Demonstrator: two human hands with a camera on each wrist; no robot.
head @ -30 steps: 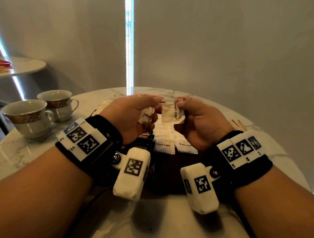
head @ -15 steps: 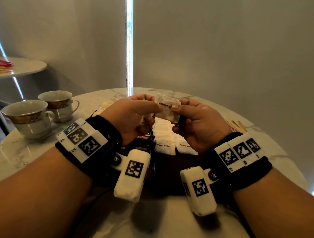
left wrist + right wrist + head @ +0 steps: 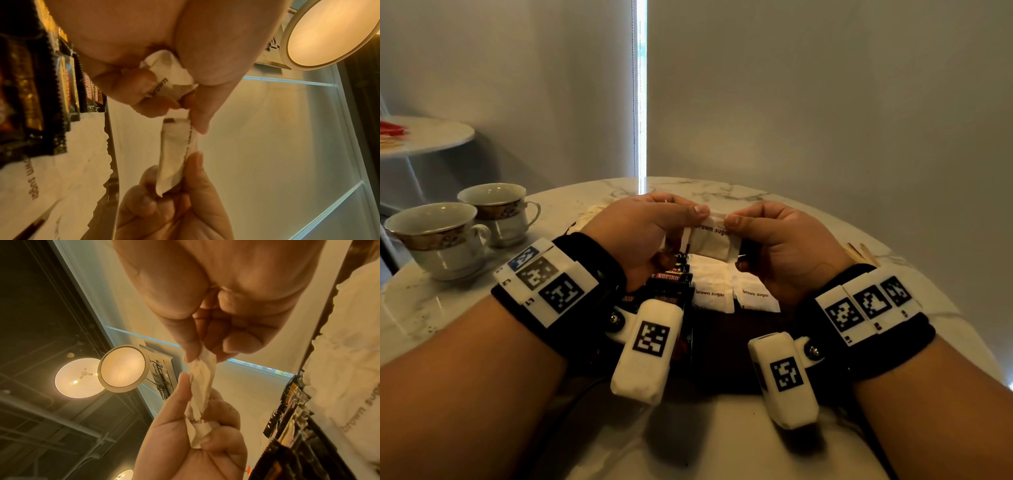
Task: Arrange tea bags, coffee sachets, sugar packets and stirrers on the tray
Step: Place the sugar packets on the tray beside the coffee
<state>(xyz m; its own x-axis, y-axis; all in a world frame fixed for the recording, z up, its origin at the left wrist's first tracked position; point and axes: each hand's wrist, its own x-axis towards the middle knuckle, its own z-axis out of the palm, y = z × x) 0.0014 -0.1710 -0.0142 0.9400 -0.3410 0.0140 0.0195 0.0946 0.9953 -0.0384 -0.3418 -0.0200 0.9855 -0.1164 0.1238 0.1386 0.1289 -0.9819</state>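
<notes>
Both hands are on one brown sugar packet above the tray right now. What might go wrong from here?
1. The left hand and right hand pinch opposite ends of the sugar packet; pulling apart might tear the paper.
2. The left hand also holds a second packet in its curled fingers, which may slip out.
3. Setting it down may disturb the sugar packets and coffee sachets already lying on the tray.

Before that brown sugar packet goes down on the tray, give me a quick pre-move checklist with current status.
1. Held packet pinched at both ends by left hand and right hand: ok.
2. Second packet tucked in the left hand's palm, secure: ok.
3. Held packet intact, no tear: cannot tell.
4. Sugar packets on tray lying in a row to join: ok.
5. Kopiko sachets clear of the sugar row: ok.
6. Free slot on the tray: cannot tell.
</notes>
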